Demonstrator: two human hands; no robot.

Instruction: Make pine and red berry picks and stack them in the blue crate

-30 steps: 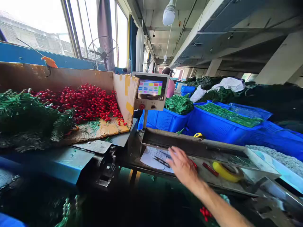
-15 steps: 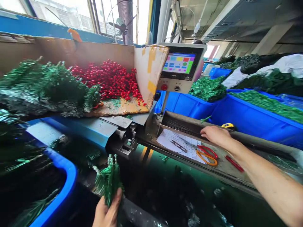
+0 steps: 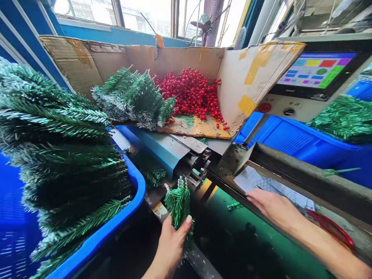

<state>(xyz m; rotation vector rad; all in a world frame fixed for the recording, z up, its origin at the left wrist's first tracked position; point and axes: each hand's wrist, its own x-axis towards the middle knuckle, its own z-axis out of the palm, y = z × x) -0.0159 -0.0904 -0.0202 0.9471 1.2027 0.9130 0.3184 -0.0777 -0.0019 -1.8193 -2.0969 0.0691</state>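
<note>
Left hand point(image 3: 171, 244) low at centre, fingers point(image 3: 186, 224) clamped around a green pine sprig point(image 3: 178, 201) standing upright just before the machine's metal feed point(image 3: 196, 176), right hand point(image 3: 273, 207) flat on a printed sheet point(image 3: 255, 180) on the worktop point(image 3: 319, 186), fingers together, red-handled scissors point(image 3: 334, 228) beside the wrist.

Sprig bundle point(image 3: 178, 201) – glossy green plastic needles; berries point(image 3: 190, 91) – shiny red; carton point(image 3: 174, 58) – matt brown cardboard, taped; tub point(image 3: 128, 209) – smooth blue plastic; tray point(image 3: 305, 182) – dull metal.
</note>
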